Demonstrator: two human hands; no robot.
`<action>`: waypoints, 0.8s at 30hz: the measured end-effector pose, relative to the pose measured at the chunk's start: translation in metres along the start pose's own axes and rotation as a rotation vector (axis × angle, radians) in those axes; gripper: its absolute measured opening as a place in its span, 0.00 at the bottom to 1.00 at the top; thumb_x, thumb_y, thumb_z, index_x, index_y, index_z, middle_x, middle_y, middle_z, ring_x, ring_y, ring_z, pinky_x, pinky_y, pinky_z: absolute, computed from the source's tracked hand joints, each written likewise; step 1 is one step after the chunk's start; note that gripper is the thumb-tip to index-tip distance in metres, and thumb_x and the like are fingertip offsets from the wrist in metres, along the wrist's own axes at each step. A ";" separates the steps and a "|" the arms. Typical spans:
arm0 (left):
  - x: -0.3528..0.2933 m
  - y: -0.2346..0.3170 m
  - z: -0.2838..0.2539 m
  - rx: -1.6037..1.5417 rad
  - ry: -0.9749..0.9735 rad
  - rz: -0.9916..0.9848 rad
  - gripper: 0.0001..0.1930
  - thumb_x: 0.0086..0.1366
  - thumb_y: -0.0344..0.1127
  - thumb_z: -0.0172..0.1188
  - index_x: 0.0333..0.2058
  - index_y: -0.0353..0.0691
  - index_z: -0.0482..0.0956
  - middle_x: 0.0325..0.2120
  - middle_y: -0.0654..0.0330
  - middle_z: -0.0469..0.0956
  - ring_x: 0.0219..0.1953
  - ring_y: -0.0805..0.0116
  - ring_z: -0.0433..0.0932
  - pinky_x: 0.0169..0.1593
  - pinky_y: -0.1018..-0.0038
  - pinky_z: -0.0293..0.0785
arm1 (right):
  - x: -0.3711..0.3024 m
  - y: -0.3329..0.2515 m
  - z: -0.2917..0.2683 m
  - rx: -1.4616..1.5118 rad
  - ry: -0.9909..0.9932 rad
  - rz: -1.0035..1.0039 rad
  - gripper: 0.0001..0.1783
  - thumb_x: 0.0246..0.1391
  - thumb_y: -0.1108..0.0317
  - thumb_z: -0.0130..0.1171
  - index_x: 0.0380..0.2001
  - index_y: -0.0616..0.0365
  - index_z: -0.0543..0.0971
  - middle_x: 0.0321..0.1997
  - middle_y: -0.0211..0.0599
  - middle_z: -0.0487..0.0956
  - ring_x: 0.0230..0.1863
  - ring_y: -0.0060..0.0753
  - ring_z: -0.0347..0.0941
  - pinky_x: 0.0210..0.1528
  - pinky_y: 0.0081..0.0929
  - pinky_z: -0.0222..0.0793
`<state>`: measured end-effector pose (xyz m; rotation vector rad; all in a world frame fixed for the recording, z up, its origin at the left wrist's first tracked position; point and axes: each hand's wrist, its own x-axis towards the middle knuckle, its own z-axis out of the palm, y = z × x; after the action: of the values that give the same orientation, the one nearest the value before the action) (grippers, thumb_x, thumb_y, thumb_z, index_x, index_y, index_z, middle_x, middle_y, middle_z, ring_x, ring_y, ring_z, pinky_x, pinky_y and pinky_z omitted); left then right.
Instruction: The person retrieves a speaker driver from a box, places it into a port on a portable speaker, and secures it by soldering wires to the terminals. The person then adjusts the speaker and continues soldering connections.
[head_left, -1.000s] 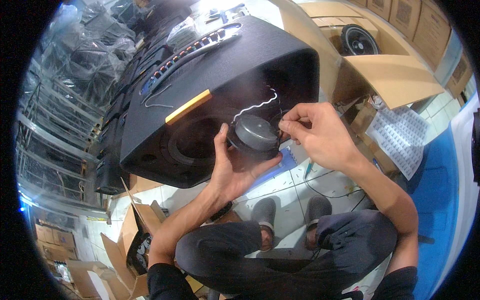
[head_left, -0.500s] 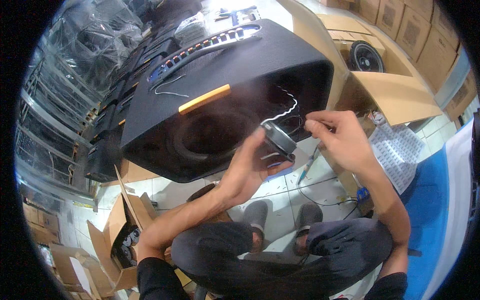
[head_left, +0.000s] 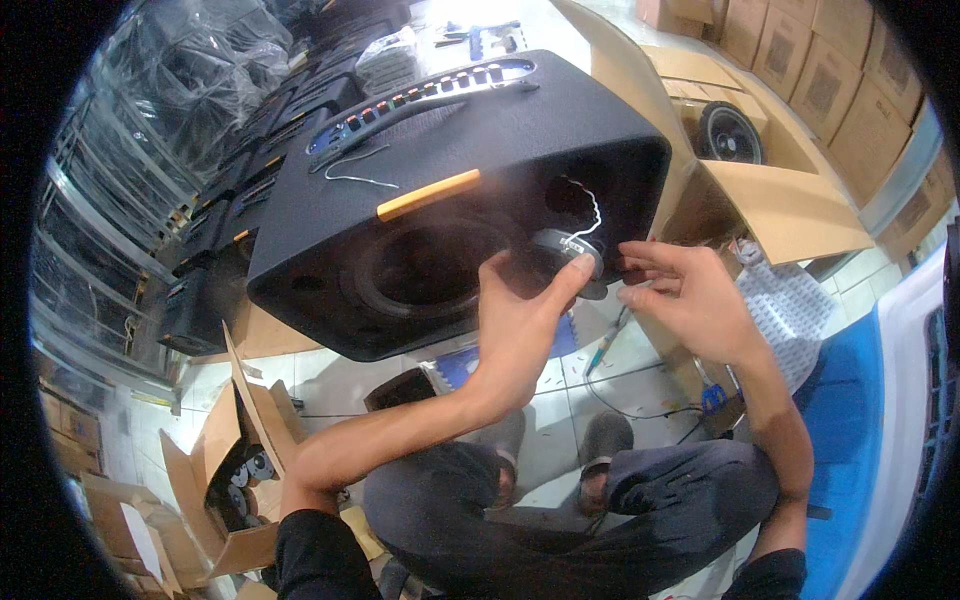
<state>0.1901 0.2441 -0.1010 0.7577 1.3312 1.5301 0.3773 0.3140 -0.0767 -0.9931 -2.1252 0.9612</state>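
My left hand point(head_left: 522, 325) grips a small round tweeter point(head_left: 556, 243) by its rim, thumb on the terminal side. A twisted white wire point(head_left: 597, 212) runs from the tweeter into a round hole point(head_left: 566, 198) in the front of a large black speaker cabinet point(head_left: 560, 110). The tweeter sits just in front of that face, tilted, partly covered by my fingers. To its right, my right hand point(head_left: 700, 300) hovers with fingers apart and nothing visible between them. On the cabinet's upper edge lies a yellow-orange bar point(head_left: 430, 195), beside a loose grey wire point(head_left: 355, 172).
An opened carton point(head_left: 790, 200) at the right has a large speaker cone point(head_left: 730, 133) near it. At the lower left, another carton point(head_left: 215, 455) contains round parts. A teal-handled tool point(head_left: 599, 355) with a black cord is near the tiled floor. Wrapped sheet point(head_left: 785, 305) lies right.
My left hand has turned the tweeter and brought it up and right, closer to the cabinet's hole. My right hand has lowered slightly, and its pinched fingers have parted.
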 end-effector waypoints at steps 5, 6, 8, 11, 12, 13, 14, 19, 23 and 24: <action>0.001 0.000 0.017 -0.317 -0.036 -0.083 0.40 0.61 0.47 0.71 0.59 0.31 0.55 0.53 0.50 0.70 0.54 0.64 0.72 0.56 0.68 0.70 | -0.005 -0.008 0.009 -0.033 0.030 -0.067 0.32 0.51 0.61 0.72 0.54 0.73 0.76 0.45 0.59 0.83 0.43 0.43 0.84 0.42 0.34 0.79; 0.003 -0.001 0.019 -0.329 -0.031 -0.085 0.41 0.61 0.47 0.71 0.59 0.31 0.54 0.54 0.50 0.69 0.55 0.64 0.72 0.56 0.68 0.70 | -0.004 -0.007 0.011 -0.050 0.040 -0.093 0.33 0.52 0.60 0.72 0.55 0.73 0.76 0.44 0.59 0.83 0.42 0.43 0.85 0.41 0.35 0.79; 0.007 -0.003 0.022 -0.351 -0.040 -0.074 0.41 0.61 0.47 0.71 0.58 0.31 0.54 0.54 0.49 0.69 0.55 0.64 0.71 0.57 0.68 0.70 | 0.000 -0.003 0.015 -0.152 0.135 -0.128 0.32 0.53 0.60 0.71 0.54 0.72 0.76 0.42 0.57 0.84 0.42 0.42 0.84 0.42 0.36 0.79; 0.011 -0.008 0.025 -0.377 -0.078 -0.084 0.43 0.60 0.47 0.72 0.59 0.29 0.53 0.52 0.50 0.69 0.54 0.65 0.71 0.57 0.69 0.70 | 0.011 0.006 0.018 -0.127 0.223 -0.217 0.30 0.58 0.56 0.67 0.54 0.71 0.77 0.40 0.52 0.85 0.41 0.38 0.84 0.44 0.34 0.77; 0.011 -0.009 0.026 -0.363 -0.071 -0.085 0.43 0.60 0.47 0.72 0.59 0.29 0.53 0.52 0.50 0.69 0.54 0.65 0.71 0.56 0.69 0.70 | 0.015 0.008 0.017 -0.090 0.241 -0.251 0.30 0.60 0.54 0.65 0.54 0.71 0.78 0.39 0.50 0.85 0.41 0.36 0.83 0.44 0.33 0.76; 0.010 -0.010 0.028 -0.336 -0.046 -0.074 0.43 0.60 0.47 0.73 0.59 0.29 0.54 0.52 0.50 0.69 0.54 0.65 0.71 0.56 0.69 0.70 | 0.019 0.011 0.015 0.021 0.191 -0.093 0.29 0.63 0.55 0.61 0.55 0.72 0.76 0.44 0.48 0.84 0.45 0.34 0.81 0.49 0.32 0.74; 0.010 -0.012 0.029 -0.309 -0.022 -0.064 0.43 0.60 0.47 0.73 0.59 0.30 0.54 0.52 0.50 0.69 0.53 0.65 0.71 0.56 0.69 0.70 | 0.024 0.012 0.012 0.131 0.141 0.067 0.28 0.66 0.57 0.57 0.57 0.72 0.75 0.49 0.47 0.82 0.49 0.32 0.78 0.54 0.31 0.73; 0.014 -0.013 0.031 -0.369 -0.047 -0.037 0.39 0.60 0.48 0.72 0.56 0.32 0.57 0.50 0.52 0.71 0.51 0.67 0.72 0.52 0.71 0.71 | 0.038 0.005 0.016 0.416 0.083 0.119 0.28 0.73 0.53 0.46 0.54 0.71 0.76 0.50 0.39 0.80 0.51 0.24 0.71 0.57 0.27 0.67; 0.016 -0.011 0.034 -0.425 -0.047 -0.102 0.32 0.60 0.48 0.72 0.51 0.35 0.66 0.45 0.57 0.74 0.45 0.70 0.75 0.47 0.73 0.72 | 0.044 0.000 0.025 0.383 0.109 0.039 0.27 0.72 0.51 0.46 0.47 0.68 0.80 0.36 0.32 0.81 0.41 0.17 0.67 0.48 0.25 0.67; 0.018 -0.010 0.034 -0.432 -0.056 -0.128 0.30 0.60 0.48 0.72 0.50 0.37 0.68 0.43 0.58 0.75 0.43 0.71 0.75 0.45 0.73 0.72 | 0.047 0.000 0.025 0.391 0.095 0.010 0.27 0.73 0.51 0.46 0.46 0.68 0.80 0.36 0.32 0.80 0.42 0.17 0.67 0.48 0.25 0.67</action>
<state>0.2169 0.2734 -0.1051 0.4295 0.9410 1.6054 0.3330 0.3432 -0.0811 -0.8325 -1.7636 1.2484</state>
